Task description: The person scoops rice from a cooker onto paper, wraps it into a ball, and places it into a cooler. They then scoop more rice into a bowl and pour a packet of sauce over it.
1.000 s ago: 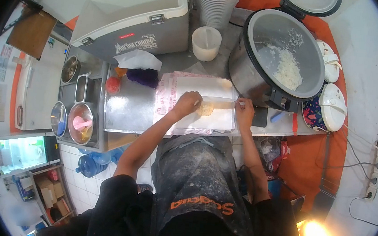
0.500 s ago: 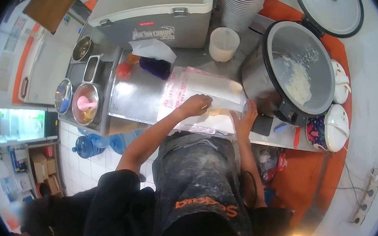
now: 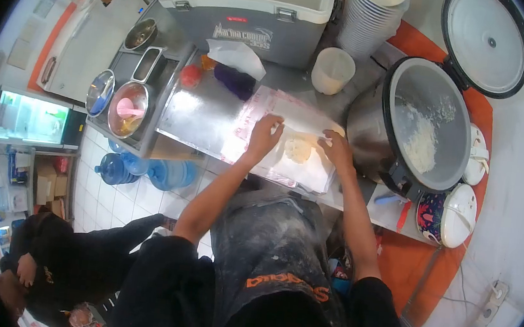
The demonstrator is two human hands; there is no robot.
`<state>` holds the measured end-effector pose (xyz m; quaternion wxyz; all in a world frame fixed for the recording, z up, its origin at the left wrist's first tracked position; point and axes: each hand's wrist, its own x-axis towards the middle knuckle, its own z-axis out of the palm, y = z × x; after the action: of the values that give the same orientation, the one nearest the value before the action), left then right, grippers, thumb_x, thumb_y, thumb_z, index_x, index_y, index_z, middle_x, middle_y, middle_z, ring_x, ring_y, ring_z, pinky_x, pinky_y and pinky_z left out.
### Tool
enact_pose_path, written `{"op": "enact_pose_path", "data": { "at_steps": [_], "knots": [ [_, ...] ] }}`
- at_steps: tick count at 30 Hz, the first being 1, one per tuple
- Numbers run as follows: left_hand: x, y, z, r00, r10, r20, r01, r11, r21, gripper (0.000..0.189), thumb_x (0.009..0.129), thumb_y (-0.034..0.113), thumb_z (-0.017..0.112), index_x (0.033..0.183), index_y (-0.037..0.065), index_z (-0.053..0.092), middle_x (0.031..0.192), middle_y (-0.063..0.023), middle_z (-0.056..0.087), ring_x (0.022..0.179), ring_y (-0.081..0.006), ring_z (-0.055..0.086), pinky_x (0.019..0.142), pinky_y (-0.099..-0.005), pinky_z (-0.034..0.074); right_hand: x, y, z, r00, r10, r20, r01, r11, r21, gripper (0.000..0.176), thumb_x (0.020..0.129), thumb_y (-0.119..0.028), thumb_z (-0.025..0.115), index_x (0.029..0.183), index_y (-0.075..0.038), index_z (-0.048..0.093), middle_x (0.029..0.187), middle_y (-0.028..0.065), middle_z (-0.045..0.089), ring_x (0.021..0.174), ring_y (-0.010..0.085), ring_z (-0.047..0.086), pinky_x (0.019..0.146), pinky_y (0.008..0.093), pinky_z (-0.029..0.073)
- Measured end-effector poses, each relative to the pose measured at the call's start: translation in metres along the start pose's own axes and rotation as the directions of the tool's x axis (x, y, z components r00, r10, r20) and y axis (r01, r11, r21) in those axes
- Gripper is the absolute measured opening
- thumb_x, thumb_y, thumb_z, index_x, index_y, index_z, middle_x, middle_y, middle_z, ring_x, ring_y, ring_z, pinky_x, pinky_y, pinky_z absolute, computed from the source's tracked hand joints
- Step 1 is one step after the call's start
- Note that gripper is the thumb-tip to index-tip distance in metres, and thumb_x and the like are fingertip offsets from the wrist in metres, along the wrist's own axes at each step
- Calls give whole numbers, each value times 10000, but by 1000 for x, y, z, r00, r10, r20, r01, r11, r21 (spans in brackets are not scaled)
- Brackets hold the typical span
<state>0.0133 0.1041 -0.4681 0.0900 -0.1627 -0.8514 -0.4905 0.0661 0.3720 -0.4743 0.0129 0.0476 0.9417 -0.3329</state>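
A pale, rounded mound of rice [image 3: 297,150] lies on a sheet of white wrapping paper [image 3: 312,172], on top of a stack of printed paper. My left hand [image 3: 266,139] is at the sheet's upper left, its fingers closed at the paper. At the upper right, the fingers of my right hand [image 3: 338,151] pinch the paper beside the rice. The rice sits between and slightly below both hands, touched by neither. To the right, a large open rice cooker [image 3: 375,121] holds white rice [image 3: 422,145].
A grey cooler [image 3: 244,31] stands behind the steel counter [image 3: 191,108]. Stacked tubs [image 3: 372,22] and a white container [image 3: 333,72] are at the back. Purple cloth [image 3: 234,81] and metal bowls [image 3: 131,102] lie left. Another person [image 3: 66,264] is at lower left.
My view has shifted. My left hand has moved away from the middle of the paper to its upper left, and the rice now shows as an uncovered round mound. Another person shows more fully.
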Motion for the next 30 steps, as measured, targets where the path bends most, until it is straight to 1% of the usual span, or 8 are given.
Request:
{"op": "enact_pose_path", "data": {
  "at_steps": [2, 4, 11, 16, 19, 22, 27, 30],
  "knots": [
    [-28, 9, -15, 955, -264, 135, 261, 965, 35, 145, 930, 153, 665, 1008, 40, 712, 972, -144, 712, 872, -299, 686, 764, -400, 530, 11, -3, -4, 998, -26, 58, 23, 998, 53, 304, 909, -276, 725, 1162, -109, 744, 1166, 137, 727, 1077, 355, 681, 947, 435, 521],
    [-77, -3, -17, 881, -349, 318, 294, 933, 208, 151, 925, 177, 666, 988, 49, 714, 929, -145, 704, 847, -303, 681, 763, -413, 530, 22, 1, 5, 962, -234, 140, 231, 972, 38, 363, 907, -270, 739, 1222, -92, 708, 1157, 133, 730, 1065, 338, 688, 940, 418, 525],
    [-137, -3, -5, 946, 27, 322, -151, 917, 369, 228, 891, 157, 707, 1114, 111, 699, 1116, -79, 650, 1010, -296, 614, 863, -422, 516, 16, -21, 27, 924, -323, 204, 319, 946, 53, 222, 966, -224, 658, 1092, -65, 748, 1130, 115, 727, 1072, 329, 673, 922, 429, 524],
    [-113, -28, 5, 939, 58, 340, -199, 896, 396, 156, 874, 153, 687, 1025, 138, 721, 1098, -56, 655, 975, -295, 610, 832, -416, 510, 16, -19, 23, 915, -374, 149, 380, 925, -11, 182, 968, -186, 637, 1083, -97, 747, 1115, 120, 727, 1042, 331, 686, 866, 430, 550],
    [-106, -38, 2, 830, 54, 556, -326, 855, 404, 110, 877, 190, 698, 955, 136, 753, 1028, -60, 666, 957, -289, 617, 830, -415, 511, 13, -25, 18, 933, -355, 55, 352, 934, 62, 169, 966, -123, 612, 1082, -80, 728, 1084, 140, 715, 1007, 340, 685, 864, 443, 547],
    [-96, -38, 2, 907, -167, 386, 120, 982, 144, 128, 816, 235, 771, 868, 119, 783, 934, -62, 694, 966, -286, 646, 858, -397, 515, 11, -22, 9, 935, -353, -28, 353, 928, 117, 198, 945, -53, 585, 1092, -77, 714, 1111, 144, 698, 1003, 345, 675, 876, 448, 543],
    [-76, -25, -2, 899, -254, 357, 223, 966, 128, 115, 835, 215, 763, 859, 106, 787, 931, -66, 719, 945, -301, 671, 860, -398, 518, 5, 4, 3, 847, -509, 155, 519, 855, -26, 248, 902, -19, 574, 1086, -88, 725, 1178, 118, 673, 1055, 351, 640, 910, 441, 534],
    [-72, -21, -3, 928, -186, 322, 160, 982, 105, 141, 826, 225, 775, 855, 87, 773, 919, -87, 712, 897, -306, 667, 823, -400, 517, 0, 5, 6, 838, -450, 308, 463, 886, 35, 252, 884, -250, 691, 1064, -83, 751, 1167, 90, 676, 1082, 352, 610, 937, 453, 523]
  ]
}}
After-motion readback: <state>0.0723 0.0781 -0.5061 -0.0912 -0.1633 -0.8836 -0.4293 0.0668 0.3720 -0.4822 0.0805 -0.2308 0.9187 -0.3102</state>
